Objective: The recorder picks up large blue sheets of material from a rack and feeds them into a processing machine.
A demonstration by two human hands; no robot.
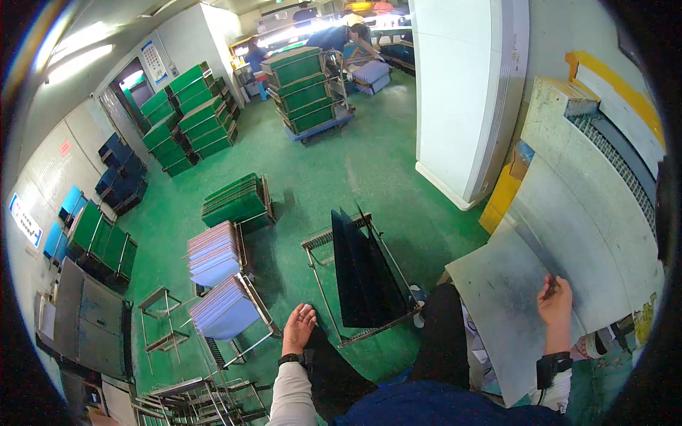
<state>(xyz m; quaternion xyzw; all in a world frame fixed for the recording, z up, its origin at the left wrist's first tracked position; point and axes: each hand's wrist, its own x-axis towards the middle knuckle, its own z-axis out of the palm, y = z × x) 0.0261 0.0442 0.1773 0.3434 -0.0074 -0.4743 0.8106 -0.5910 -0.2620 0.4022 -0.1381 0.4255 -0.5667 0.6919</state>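
Observation:
I am seated, with my left hand above my left thigh. Its fingers curl loosely, and nothing shows in them. On the right, my right hand is over a grey metal worktop, its fingers bent together. A small dark spot shows at those fingertips; I cannot make out whether it is a held thing or shadow. In front of my knees a wire rack on the floor holds a few thin black panels, standing upright and leaning apart.
Left of me, racks hold rows of pale lilac panels and green panels. Bare metal racks stand at lower left. Green crates are stacked on a blue trolley farther off. A white pillar rises behind the worktop. People work at the far back.

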